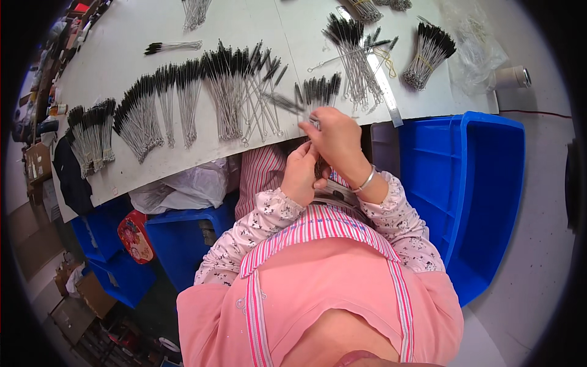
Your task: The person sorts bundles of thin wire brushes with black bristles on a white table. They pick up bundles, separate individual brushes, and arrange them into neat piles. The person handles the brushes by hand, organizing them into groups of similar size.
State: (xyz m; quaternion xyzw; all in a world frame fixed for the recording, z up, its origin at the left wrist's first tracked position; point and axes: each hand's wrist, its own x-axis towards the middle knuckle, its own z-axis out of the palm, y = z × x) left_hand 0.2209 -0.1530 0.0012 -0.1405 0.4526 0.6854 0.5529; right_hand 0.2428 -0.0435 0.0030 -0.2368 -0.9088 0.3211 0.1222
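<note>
The left hand (301,173) pinches the lower ends of a small bunch of thin black-bristled wire brushes (317,95). The right hand (338,139) closes around their stems above. Evening the tips likely needs a firm grip. Beyond, more brush bundles (183,101) lie on the white table (122,55).

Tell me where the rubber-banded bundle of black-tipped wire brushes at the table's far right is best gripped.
Grip the banded bundle around its middle, near the yellow band, probably coming from above. The wires are cinched tight there, while the bristle tips fan out toward the upper right and the looped ends splay at the lower left, so either end would likely spread.
</note>
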